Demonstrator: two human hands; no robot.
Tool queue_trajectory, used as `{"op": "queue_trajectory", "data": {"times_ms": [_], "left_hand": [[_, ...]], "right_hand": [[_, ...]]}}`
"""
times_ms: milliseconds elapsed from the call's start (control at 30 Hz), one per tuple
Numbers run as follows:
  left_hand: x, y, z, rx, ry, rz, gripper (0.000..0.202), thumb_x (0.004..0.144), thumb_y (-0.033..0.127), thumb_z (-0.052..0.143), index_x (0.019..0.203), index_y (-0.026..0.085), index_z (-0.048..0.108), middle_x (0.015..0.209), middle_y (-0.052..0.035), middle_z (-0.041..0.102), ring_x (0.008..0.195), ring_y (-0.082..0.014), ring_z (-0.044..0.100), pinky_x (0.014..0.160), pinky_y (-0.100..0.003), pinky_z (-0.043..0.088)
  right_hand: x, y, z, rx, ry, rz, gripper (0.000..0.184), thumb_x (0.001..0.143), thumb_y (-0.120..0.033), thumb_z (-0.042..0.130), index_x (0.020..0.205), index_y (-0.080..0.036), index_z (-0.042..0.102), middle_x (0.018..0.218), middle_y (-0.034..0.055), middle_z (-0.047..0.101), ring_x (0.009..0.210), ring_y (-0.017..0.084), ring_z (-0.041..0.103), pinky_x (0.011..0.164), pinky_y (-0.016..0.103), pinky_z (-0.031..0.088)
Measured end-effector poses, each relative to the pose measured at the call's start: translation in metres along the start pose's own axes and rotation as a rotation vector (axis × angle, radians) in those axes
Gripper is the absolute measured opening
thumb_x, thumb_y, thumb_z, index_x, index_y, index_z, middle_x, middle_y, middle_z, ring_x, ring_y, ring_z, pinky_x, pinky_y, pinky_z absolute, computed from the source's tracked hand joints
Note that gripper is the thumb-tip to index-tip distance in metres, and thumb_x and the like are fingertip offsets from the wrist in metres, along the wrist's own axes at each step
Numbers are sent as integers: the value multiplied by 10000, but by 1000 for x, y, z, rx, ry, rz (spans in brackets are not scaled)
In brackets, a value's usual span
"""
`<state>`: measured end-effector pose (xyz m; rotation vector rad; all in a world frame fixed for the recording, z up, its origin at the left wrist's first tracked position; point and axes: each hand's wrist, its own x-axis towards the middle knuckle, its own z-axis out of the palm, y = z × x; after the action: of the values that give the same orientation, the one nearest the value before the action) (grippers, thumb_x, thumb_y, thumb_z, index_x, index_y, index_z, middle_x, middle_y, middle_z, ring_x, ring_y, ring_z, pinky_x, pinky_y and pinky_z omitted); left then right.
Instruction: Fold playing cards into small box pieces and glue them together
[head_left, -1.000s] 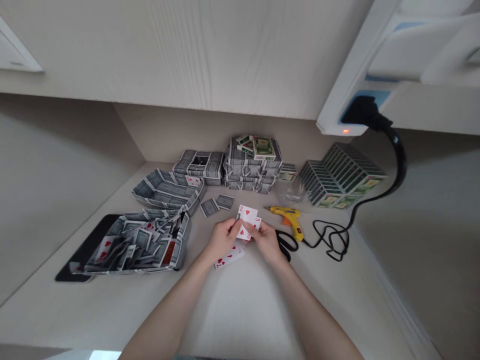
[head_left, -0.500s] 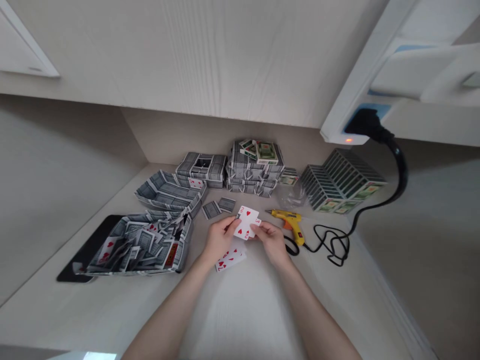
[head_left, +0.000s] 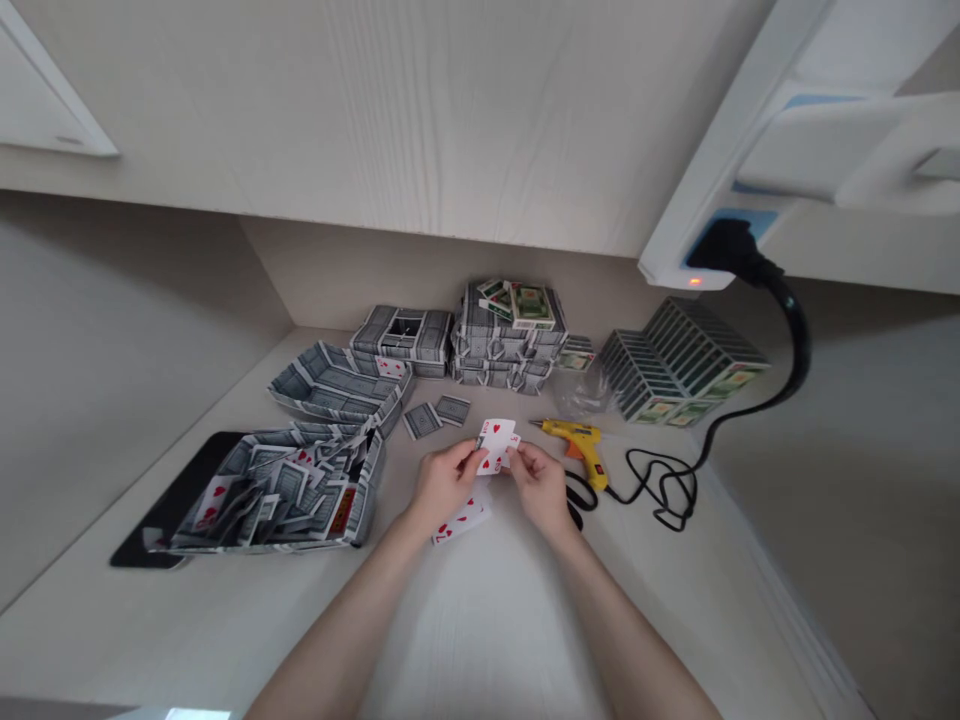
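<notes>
Over the middle of the table I hold playing cards [head_left: 495, 442] between both hands, a two of hearts in front and the corner of a three showing behind it. My left hand [head_left: 444, 485] pinches their left edge with the thumb on top. On the right edge, my right hand [head_left: 541, 485] grips them the same way. Beneath, several red heart cards [head_left: 463, 520] lie face up, partly covered by my left hand. Two face-down cards [head_left: 437, 415] rest just beyond. A yellow glue gun [head_left: 577, 440] lies to the right of my right hand.
An open box made of cards [head_left: 360, 505] full of loose cards stands at left, on a black flat object [head_left: 142, 545]. Behind are an empty card tray [head_left: 322, 385], stacked card boxes [head_left: 502, 345] and rows of card packs [head_left: 682, 360]. A black cord [head_left: 720, 425] runs up to a power strip [head_left: 667, 260].
The held cards have tipped, so the two of hearts looks shorter. Both hands have shifted slightly, still gripping the cards.
</notes>
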<state>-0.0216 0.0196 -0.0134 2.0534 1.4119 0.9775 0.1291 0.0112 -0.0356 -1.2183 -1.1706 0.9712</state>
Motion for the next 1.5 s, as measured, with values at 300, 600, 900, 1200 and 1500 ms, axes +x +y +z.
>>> {"op": "queue_trajectory", "data": {"times_ms": [300,600,900,1200,1500], "left_hand": [[-8,14,3,157,-13,313,253,871,247,392,1011,193,595,760,-23,670,661,-120,594,612,-221,423],[-10,15,3,264,25,460,334,872,202,374,1183,188,495,736,-39,659,667,-133,611,627,-250,456],[-12,13,6,284,14,452,330,869,206,374,1174,165,494,715,-44,660,653,-137,610,618,-256,445],[-14,18,8,319,37,480,339,846,167,389,1168,156,495,709,-54,651,656,-150,606,619,-264,442],[-9,9,13,228,182,61,265,863,305,400,779,167,610,607,-30,638,512,-104,542,495,-204,335]], "right_hand": [[-14,-3,8,-531,297,-150,326,801,-405,443,804,-142,634,682,83,683,566,174,612,526,246,448],[-17,-13,8,-559,327,-243,360,852,-369,368,1027,-132,576,877,109,685,662,176,642,580,261,479],[-13,-14,2,-438,249,-221,287,866,-366,362,940,-182,569,928,101,680,828,210,637,733,332,483],[-13,-12,3,-364,287,-149,260,842,-399,405,863,-189,557,858,99,681,714,204,636,659,324,486],[-4,2,5,-226,100,-127,284,800,-379,474,938,-165,599,812,72,684,708,188,631,652,289,492]]}}
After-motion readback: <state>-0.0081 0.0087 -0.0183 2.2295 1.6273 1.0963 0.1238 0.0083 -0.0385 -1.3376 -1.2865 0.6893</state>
